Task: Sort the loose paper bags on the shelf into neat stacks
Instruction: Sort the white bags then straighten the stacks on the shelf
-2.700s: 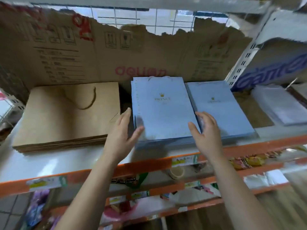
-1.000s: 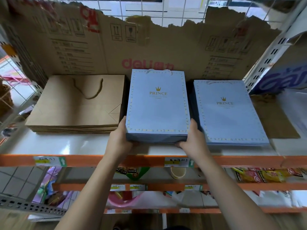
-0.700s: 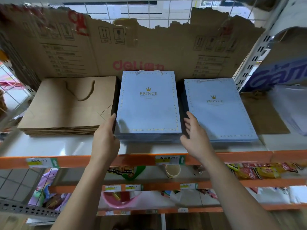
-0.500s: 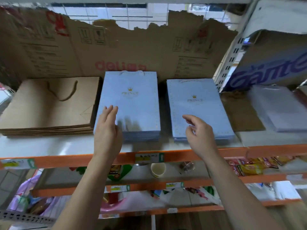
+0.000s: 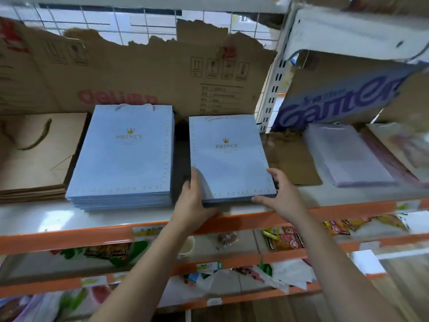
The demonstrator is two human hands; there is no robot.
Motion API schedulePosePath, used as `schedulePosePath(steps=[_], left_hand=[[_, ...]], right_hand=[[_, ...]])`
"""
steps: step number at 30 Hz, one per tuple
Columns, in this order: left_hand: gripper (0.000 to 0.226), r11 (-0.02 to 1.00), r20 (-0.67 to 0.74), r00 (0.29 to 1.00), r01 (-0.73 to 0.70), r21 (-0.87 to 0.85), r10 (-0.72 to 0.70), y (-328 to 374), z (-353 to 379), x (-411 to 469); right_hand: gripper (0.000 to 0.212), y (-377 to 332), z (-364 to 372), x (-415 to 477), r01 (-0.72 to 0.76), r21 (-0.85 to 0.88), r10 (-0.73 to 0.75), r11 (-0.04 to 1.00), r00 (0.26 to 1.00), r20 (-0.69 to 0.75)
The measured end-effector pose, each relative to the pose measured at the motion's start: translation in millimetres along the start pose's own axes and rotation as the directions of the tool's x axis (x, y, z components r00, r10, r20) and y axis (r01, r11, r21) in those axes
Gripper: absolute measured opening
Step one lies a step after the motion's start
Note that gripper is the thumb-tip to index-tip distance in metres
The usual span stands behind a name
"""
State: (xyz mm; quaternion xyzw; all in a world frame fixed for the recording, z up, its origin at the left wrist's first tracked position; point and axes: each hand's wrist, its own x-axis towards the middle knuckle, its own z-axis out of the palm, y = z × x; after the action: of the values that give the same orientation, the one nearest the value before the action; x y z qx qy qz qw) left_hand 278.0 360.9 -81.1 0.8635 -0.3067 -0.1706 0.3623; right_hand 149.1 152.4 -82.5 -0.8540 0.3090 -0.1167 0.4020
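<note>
Both hands have moved from the left blue stack [image 5: 120, 159] to the right stack [image 5: 228, 163] on the shelf [image 5: 46, 217]. The left hand [image 5: 191, 201] presses its left edge, fingers together; the right hand [image 5: 282, 194] cups its front-right corner, fingers spread.

Shelf: a white board [image 5: 46, 217] with an orange front rail [image 5: 69, 238] is running across in front of me.
Far left: a brown bag stack [image 5: 34, 163] is lying flat, a rope handle showing on top.
Middle: the taller blue stack [image 5: 125, 159] and the lower blue stack [image 5: 227, 159] are sitting side by side, a narrow gap between them.
Right: a flat brown bag [image 5: 292, 159] is lying just beside the lower blue stack, then a pale stack [image 5: 348, 154].
Back: torn cardboard [image 5: 139, 73] is standing behind the stacks.
</note>
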Motion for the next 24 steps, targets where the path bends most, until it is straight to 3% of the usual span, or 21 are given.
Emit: schedulePosePath(steps=[9, 20, 24], left_hand=[[0.126, 1.0, -0.12, 0.993, -0.003, -0.016, 0.001, -9.2, 5.1, 15.5], [0.13, 0.993, -0.166, 0.986, -0.001, -0.115, -0.018, -25.3, 1.3, 10.5], [0.116, 0.992, -0.16, 0.987, -0.007, -0.129, -0.014, -25.8, 0.0, 11.9]], right_hand=[[0.096, 5.5, 5.8, 15.3, 0.047, -0.053, -0.046, 0.998, 0.999, 0.004], [0.09, 9.8, 20.3, 11.6, 0.126, 0.05, -0.127, 0.991, 0.992, 0.017], [0.085, 8.4, 20.4, 13.9, 0.123, 0.061, -0.126, 0.99, 0.991, 0.038]])
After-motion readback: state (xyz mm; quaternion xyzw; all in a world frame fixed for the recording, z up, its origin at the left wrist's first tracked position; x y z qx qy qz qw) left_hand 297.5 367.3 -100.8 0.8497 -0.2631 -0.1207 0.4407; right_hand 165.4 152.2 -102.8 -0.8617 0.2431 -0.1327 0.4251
